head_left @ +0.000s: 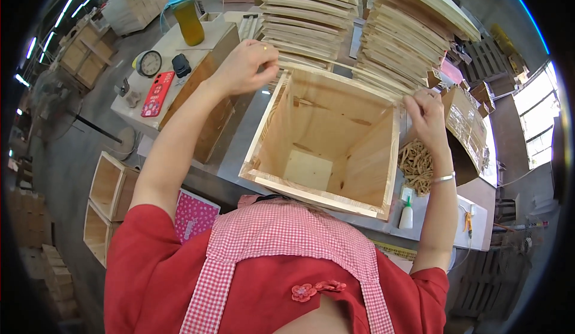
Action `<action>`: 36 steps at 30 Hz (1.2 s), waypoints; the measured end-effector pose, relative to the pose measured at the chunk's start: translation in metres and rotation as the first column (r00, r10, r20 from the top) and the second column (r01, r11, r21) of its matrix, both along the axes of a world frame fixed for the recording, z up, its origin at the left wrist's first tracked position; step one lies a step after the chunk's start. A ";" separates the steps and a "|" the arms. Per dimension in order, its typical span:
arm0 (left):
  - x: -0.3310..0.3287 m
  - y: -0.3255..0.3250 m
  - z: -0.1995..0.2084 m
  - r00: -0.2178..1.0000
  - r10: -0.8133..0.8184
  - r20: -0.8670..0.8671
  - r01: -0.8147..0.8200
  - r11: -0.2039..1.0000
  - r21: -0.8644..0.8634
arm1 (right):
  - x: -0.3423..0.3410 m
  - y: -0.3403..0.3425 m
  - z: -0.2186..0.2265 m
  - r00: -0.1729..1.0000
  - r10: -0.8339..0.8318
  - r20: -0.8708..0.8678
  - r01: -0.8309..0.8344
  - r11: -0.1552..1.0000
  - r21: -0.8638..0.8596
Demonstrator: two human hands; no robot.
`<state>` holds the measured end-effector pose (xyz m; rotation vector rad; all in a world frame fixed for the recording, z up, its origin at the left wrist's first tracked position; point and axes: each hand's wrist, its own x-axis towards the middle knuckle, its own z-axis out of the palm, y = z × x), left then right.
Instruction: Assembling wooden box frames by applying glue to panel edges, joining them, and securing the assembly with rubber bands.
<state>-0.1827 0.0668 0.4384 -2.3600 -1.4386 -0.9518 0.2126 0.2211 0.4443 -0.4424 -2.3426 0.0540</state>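
Observation:
An open wooden box (332,200) stands on the table in front of me, its open top facing up. A thin pale rubber band (335,64) runs taut along the far side of the box, from one hand to the other. Its near part cannot be made out. By the far left corner, my left hand (248,65) is closed in a pinch on the band. At the far right corner, my right hand (427,113) pinches its other end with curled fingers. A heap of tan rubber bands (416,167) lies just right of the box.
Tall stacks of wooden panels (308,16) rise behind the box. To the left, a side table (135,109) carries a bottle (187,19), a clock (149,64) and a red phone (157,94). A small glue bottle (406,215) and a cardboard box (464,124) are at the right.

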 end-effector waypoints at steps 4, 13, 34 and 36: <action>-0.019 0.016 -0.024 0.985 0.046 0.165 -0.021 0.989 -0.149 | 0.012 0.030 -0.037 0.997 -0.074 -0.031 0.067 0.978 -0.197; -0.010 -0.007 -0.042 0.990 0.084 0.112 -0.066 0.986 -0.154 | 0.021 -0.003 -0.048 0.998 -0.053 0.017 0.056 0.974 -0.219; 0.009 -0.134 -0.028 0.980 -0.143 0.141 0.199 0.791 -0.578 | 0.065 -0.115 -0.020 0.939 0.161 0.303 0.054 0.803 -0.593; 0.013 -0.135 -0.030 0.982 -0.140 0.127 0.187 0.815 -0.548 | 0.066 -0.115 -0.022 0.937 0.170 0.306 0.040 0.818 -0.574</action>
